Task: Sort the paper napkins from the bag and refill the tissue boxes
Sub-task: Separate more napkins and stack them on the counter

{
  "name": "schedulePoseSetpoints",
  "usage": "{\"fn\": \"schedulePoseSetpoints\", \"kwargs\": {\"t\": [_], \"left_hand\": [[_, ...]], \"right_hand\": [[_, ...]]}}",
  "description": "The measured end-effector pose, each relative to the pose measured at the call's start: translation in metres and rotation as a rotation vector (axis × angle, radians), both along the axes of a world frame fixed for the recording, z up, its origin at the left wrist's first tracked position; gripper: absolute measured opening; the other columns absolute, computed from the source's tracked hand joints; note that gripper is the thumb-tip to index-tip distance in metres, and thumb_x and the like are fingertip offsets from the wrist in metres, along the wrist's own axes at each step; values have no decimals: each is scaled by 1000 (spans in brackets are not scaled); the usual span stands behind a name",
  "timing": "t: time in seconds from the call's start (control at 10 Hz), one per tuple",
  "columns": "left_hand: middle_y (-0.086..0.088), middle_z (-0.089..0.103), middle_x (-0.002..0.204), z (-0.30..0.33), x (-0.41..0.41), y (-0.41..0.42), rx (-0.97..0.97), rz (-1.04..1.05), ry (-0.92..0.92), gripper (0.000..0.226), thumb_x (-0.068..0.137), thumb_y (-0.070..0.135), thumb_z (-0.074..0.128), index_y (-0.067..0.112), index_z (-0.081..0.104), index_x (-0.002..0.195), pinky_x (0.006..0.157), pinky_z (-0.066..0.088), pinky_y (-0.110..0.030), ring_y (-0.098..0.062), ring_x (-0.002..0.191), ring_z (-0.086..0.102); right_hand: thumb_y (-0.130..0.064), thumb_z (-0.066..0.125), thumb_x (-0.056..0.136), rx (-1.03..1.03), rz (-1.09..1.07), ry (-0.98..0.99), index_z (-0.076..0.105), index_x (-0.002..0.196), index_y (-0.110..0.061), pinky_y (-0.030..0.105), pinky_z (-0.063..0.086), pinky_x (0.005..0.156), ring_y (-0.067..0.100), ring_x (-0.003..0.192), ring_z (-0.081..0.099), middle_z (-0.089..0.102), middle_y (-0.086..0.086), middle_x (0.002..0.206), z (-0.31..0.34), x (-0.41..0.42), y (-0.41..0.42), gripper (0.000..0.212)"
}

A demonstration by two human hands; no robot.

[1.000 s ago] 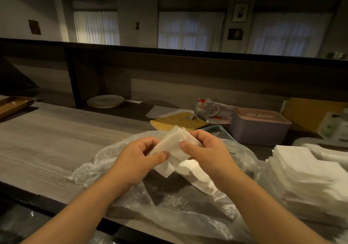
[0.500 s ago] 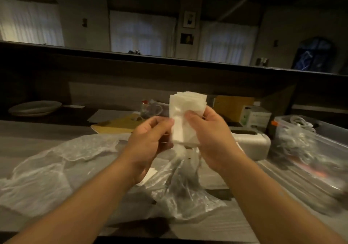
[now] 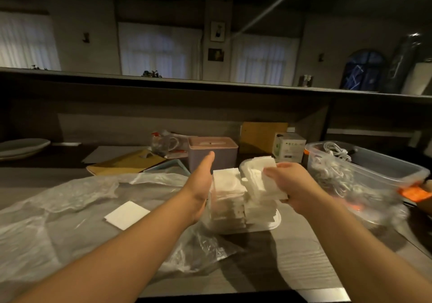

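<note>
My right hand [image 3: 293,183] grips a small stack of white napkins [image 3: 261,177] just above the tall piles of napkins [image 3: 233,200] standing on the counter. Straight-fingered, my left hand [image 3: 201,181] is stretched forward along the left side of those piles and holds nothing. A clear plastic bag [image 3: 70,200] lies flattened across the counter on the left, and a single napkin [image 3: 127,214] rests on it. Behind the piles stands a mauve tissue box [image 3: 212,153] with its lid on.
At the right a clear plastic tub [image 3: 364,172] holds white cords and wrapped items, with an orange clip at its corner. A brown envelope [image 3: 126,162], a bagged mug [image 3: 163,142], a small white carton [image 3: 288,147] and plates [image 3: 21,147] line the back.
My left hand let go of the napkins and stretched out flat. My right hand carried the stack right and down over the piles. The view swung right.
</note>
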State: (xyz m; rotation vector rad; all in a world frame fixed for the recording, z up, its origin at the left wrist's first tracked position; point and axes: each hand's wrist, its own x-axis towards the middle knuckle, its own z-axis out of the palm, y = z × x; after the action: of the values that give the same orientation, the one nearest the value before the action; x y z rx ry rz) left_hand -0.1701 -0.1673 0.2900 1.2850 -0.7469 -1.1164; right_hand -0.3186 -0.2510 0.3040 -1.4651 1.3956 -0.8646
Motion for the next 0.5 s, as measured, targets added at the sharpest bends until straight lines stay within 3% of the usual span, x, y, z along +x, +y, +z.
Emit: {"fn": "schedulePoseSetpoints", "kwargs": {"t": [0.1,0.2,0.3,0.4,0.5], "left_hand": [[-8,45,157,-6,3,-9,44,23,14,59,107,55,34,13,44,148,76,46,-27,-18,118,58],[-7,54,147,-12,6,-15,62,23,63,69,104,63,34,17,37,155,87,47,-35,-16,97,61],[5,70,97,-14,0,-15,93,39,22,45,105,63,31,31,53,126,69,48,-32,-15,86,63],[-2,78,103,-19,3,-19,85,-11,31,61,102,69,31,23,68,116,80,55,-34,-24,101,70],[-6,66,136,-16,6,-17,61,-21,47,69,101,70,30,21,55,143,106,48,-41,-28,123,62]], "right_hand": [[-22,61,101,10,-2,70,50,101,-16,38,48,86,24,93,56,57,7,96,-8,4,-1,13],[-19,60,100,28,10,75,58,110,-7,46,51,89,40,105,60,62,18,105,-18,9,1,16],[-9,53,99,-21,-17,-7,62,124,7,54,50,99,48,121,58,62,31,127,-28,12,1,31],[-10,50,102,-8,9,-62,56,130,12,58,45,103,52,125,52,56,35,134,-32,17,1,36],[-31,47,107,68,57,-13,45,150,-9,53,43,105,40,129,51,48,19,151,-25,24,3,48]]}}
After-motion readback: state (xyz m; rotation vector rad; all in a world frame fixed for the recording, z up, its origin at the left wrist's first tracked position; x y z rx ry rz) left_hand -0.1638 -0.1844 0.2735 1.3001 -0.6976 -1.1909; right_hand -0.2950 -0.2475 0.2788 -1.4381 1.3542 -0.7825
